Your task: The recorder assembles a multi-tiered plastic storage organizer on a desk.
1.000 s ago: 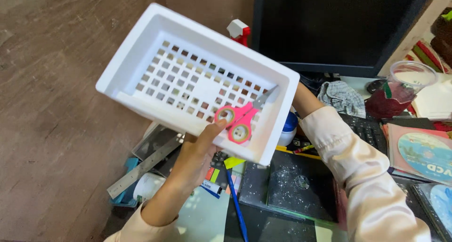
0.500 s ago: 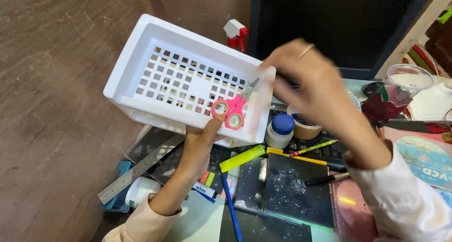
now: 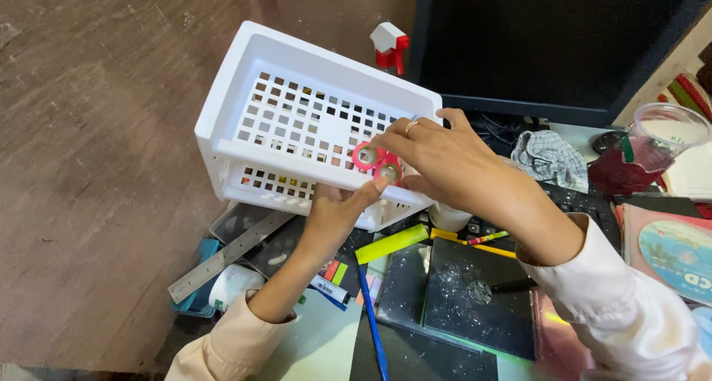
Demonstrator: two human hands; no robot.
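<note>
Right hand [image 3: 445,162] now down from mid-air onto pink scissors [image 3: 377,162], fingers pinching handles. Left hand [image 3: 337,214] gripping white perforated basket [image 3: 297,121] from below, tilted above cluttered desk [image 3: 311,344].

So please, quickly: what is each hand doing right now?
Left hand: closed on the near edge of the white basket, holding it up.
Right hand: fingers on the pink scissors in the basket; a firm grip cannot be told.

one head camera looks steeply down, close over the cluttered desk [image 3: 452,329].
</note>
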